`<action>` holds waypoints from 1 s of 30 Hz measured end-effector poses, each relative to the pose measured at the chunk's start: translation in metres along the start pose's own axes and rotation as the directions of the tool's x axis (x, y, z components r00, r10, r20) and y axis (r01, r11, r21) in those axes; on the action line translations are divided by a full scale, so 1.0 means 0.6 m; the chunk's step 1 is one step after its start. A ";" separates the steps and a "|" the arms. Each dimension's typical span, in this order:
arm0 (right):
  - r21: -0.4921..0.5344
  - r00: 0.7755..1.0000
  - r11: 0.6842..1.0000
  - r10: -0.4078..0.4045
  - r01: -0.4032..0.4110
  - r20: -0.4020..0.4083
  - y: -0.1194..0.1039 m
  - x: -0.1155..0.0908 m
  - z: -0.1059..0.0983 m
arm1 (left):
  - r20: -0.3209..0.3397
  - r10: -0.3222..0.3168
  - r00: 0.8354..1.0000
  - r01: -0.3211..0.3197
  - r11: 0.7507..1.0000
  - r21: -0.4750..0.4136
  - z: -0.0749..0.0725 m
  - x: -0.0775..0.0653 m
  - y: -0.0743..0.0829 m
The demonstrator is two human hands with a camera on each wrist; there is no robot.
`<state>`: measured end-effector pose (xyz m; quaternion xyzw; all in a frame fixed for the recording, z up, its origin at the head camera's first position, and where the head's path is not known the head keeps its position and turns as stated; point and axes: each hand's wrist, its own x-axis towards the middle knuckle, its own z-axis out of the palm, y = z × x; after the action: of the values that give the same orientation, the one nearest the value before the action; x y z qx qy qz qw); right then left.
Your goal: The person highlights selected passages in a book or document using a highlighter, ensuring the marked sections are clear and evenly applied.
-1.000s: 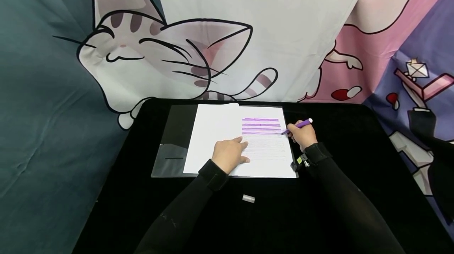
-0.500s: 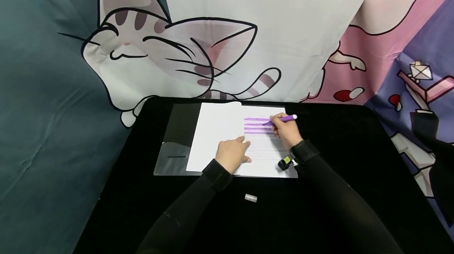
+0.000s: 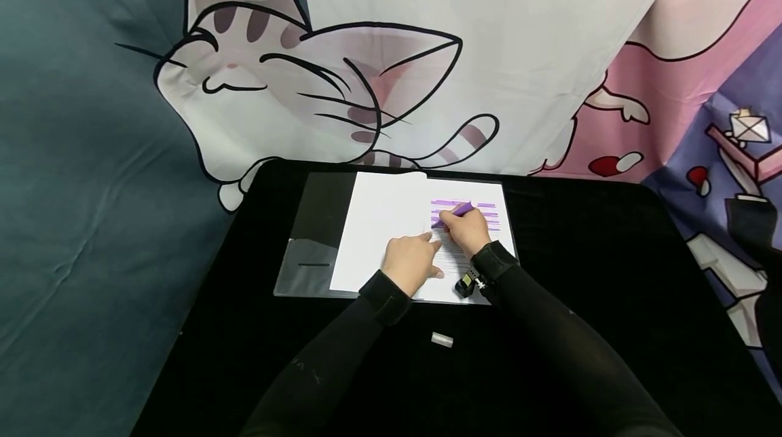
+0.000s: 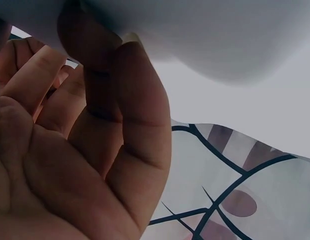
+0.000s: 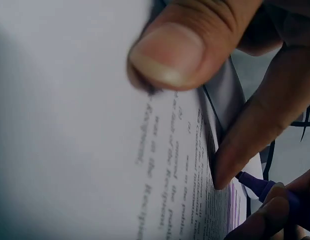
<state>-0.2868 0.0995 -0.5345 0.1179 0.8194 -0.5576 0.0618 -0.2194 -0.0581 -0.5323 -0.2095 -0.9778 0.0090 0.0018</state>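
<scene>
My right hand pinches a purple marker pen, its tip down near the left end of the purple lines on a printed page. In the right wrist view the marker pen shows between fingers at the lower right. My left hand rests on the open sheets, fingers spread, beside the fold. Its thumb and a finger press by the printed text in the right wrist view. The left wrist view shows the palm side of this hand under pale, blurred paper.
A blank white sheet is turned to the left, over a clear folder cover. A small pale cylinder lies on the black table in front of the sheets. A cat-print cloth hangs behind the table.
My right hand has moved left across the page with the marker pen, from the right end of the purple lines to their left end. The left hand stays on the sheets.
</scene>
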 end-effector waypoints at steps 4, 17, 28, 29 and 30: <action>-0.051 1.000 0.999 -0.013 0.014 0.011 -0.001 -0.005 -0.001 | 0.015 -0.003 1.000 0.003 1.000 0.002 -0.021 -0.009 0.006; -0.103 0.998 0.992 -0.065 0.066 0.014 -0.002 -0.013 -0.001 | 0.019 -0.013 1.000 0.013 1.000 -0.008 -0.020 -0.008 0.010; -0.190 0.996 0.978 -0.085 0.088 0.023 0.087 0.094 0.004 | 0.029 -0.017 0.999 0.017 1.000 0.005 -0.025 -0.009 0.010; -0.192 0.996 0.977 -0.087 0.089 0.022 0.091 0.099 0.004 | 0.030 -0.018 0.999 0.018 1.000 0.008 -0.025 -0.009 0.010; -0.191 0.996 0.977 -0.088 0.091 0.022 0.094 0.102 0.004 | 0.030 -0.018 0.999 0.018 1.000 0.010 -0.025 -0.009 0.010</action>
<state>-0.3309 0.1247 -0.6006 0.0707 0.8734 -0.4788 0.0530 -0.2120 -0.0546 -0.5174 -0.2005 -0.9795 0.0170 -0.0121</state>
